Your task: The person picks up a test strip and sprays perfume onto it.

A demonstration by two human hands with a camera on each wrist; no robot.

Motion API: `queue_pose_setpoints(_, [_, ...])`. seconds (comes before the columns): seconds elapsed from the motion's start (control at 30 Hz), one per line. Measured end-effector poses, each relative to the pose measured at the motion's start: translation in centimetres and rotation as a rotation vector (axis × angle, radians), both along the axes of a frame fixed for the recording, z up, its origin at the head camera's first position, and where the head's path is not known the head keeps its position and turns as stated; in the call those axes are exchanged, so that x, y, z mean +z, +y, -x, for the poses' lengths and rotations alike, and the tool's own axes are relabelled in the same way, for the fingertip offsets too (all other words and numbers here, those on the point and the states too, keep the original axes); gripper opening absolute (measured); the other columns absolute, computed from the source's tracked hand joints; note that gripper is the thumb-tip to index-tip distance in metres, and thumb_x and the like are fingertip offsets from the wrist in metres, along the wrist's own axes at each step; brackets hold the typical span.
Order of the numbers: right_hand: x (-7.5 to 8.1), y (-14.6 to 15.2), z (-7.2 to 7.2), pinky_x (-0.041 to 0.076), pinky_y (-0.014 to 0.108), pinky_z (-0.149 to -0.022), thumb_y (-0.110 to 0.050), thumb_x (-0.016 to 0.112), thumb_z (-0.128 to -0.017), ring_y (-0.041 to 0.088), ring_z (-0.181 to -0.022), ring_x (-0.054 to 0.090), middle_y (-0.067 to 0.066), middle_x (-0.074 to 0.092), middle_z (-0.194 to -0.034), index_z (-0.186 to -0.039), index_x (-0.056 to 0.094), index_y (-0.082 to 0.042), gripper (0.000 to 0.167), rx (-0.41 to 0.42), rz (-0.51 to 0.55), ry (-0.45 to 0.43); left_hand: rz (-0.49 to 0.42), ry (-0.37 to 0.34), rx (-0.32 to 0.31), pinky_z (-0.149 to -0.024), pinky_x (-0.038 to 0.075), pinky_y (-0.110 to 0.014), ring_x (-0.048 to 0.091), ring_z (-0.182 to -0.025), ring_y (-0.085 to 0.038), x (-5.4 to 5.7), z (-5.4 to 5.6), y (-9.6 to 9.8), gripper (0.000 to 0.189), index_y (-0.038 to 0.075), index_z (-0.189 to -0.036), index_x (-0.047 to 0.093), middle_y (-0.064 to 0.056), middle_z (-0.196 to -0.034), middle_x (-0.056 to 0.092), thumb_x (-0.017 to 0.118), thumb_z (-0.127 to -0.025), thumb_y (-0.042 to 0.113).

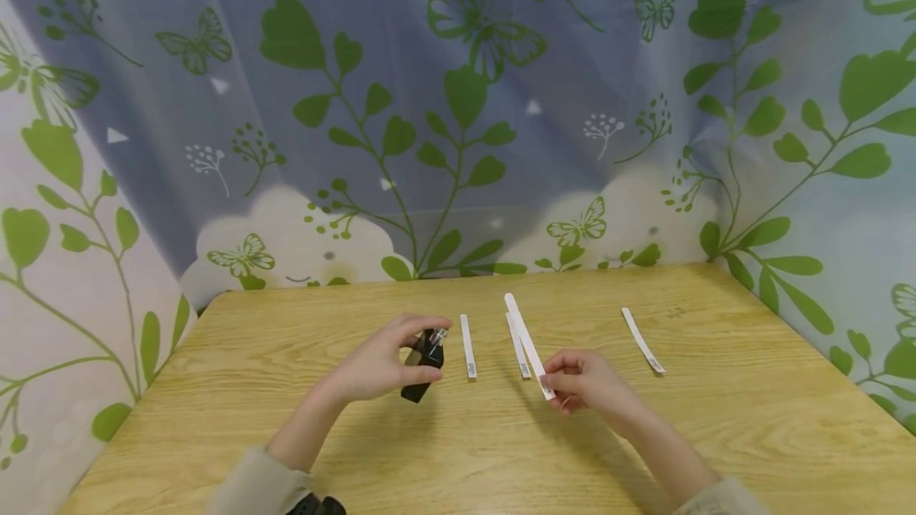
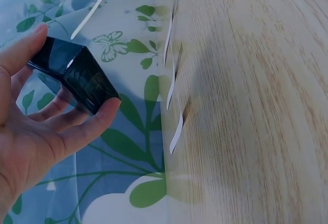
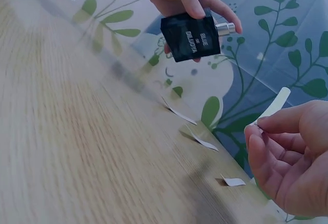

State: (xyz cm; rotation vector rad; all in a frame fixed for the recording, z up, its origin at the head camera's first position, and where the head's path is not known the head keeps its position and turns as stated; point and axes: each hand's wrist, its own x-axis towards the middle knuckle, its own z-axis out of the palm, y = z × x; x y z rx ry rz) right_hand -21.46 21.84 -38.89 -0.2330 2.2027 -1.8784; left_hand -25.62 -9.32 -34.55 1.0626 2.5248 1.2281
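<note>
My left hand [image 1: 382,364] grips a black perfume bottle [image 3: 190,38] above the table, with its index finger on the silver spray nozzle [image 3: 225,28]. Pale lettering marks the bottle's face in the right wrist view. The bottle is tilted, its nozzle towards the right. My right hand [image 1: 585,381] pinches the lower end of a white paper test strip [image 1: 528,334] between thumb and fingers, its free end pointing up and away. Beneath that strip lies a second one [image 1: 517,344], partly overlapped in the head view. Another strip [image 1: 468,348] lies between the hands, close to the bottle.
One more white strip [image 1: 642,340] lies on the table to the right of my right hand. The wooden table [image 1: 286,332] meets a patterned curtain [image 1: 343,205] at its back edge. Something black [image 1: 315,505] is worn at the left wrist.
</note>
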Motion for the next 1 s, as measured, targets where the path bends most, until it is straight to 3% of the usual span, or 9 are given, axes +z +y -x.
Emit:
queue_pose_setpoints(0.23, [0.0,-1.6,-0.6,0.045,0.022,-0.051,-0.013,0.063,-0.086,0.011,-0.058,0.056,0.003,0.06,-0.07,-0.098,0.057,0.006,0.022,-0.006,-0.03,-0.032,0.011,0.033,0.052,-0.092,0.038,-0.053,0.045,-0.115,-0.031,-0.1,0.1,0.5,0.058,0.026,-0.135,0.048,-0.007,-0.132,0.041,0.072,-0.083,0.028])
queue_pose_setpoints(0.47, [-0.3,-2.8,-0.8,0.042,0.023,-0.05,-0.014,0.064,-0.084,0.01,-0.056,0.057,0.002,0.062,-0.068,-0.095,0.06,0.003,0.02,-0.014,-0.088,-0.013,0.015,0.081,0.056,-0.093,0.038,-0.049,0.046,-0.113,-0.028,-0.4,0.7,0.8,0.057,0.019,-0.136,0.047,-0.008,-0.132,0.043,0.071,-0.084,0.026])
queue_pose_setpoints(0.63, [-0.4,-3.3,-0.8,0.042,0.025,-0.051,-0.015,0.064,-0.085,0.012,-0.058,0.057,0.002,0.063,-0.069,-0.096,0.061,0.003,0.021,0.0,-0.125,0.003,0.038,0.101,0.074,-0.089,0.04,-0.05,0.046,-0.113,-0.028,-0.6,0.9,0.8,0.056,0.021,-0.135,0.047,-0.008,-0.131,0.043,0.07,-0.084,0.029])
queue_pose_setpoints(0.83, [-0.4,-3.7,-0.8,0.041,0.026,-0.051,-0.017,0.065,-0.086,0.012,-0.058,0.055,0.002,0.063,-0.068,-0.094,0.062,0.001,0.02,0.019,-0.152,0.017,0.074,0.153,0.103,-0.08,0.044,-0.044,0.05,-0.105,-0.027,-0.8,1.1,1.0,0.055,0.021,-0.134,0.049,-0.01,-0.127,0.045,0.071,-0.084,0.025])
queue_pose_setpoints(1.0, [-0.5,-3.9,-0.7,0.04,0.025,-0.051,-0.016,0.065,-0.086,0.011,-0.057,0.054,0.002,0.063,-0.067,-0.093,0.062,0.001,0.018,0.027,-0.152,0.007,0.074,0.213,0.099,-0.082,0.044,-0.047,0.049,-0.108,-0.031,-0.9,0.9,1.2,0.054,0.018,-0.132,0.051,-0.012,-0.127,0.046,0.072,-0.082,0.021])
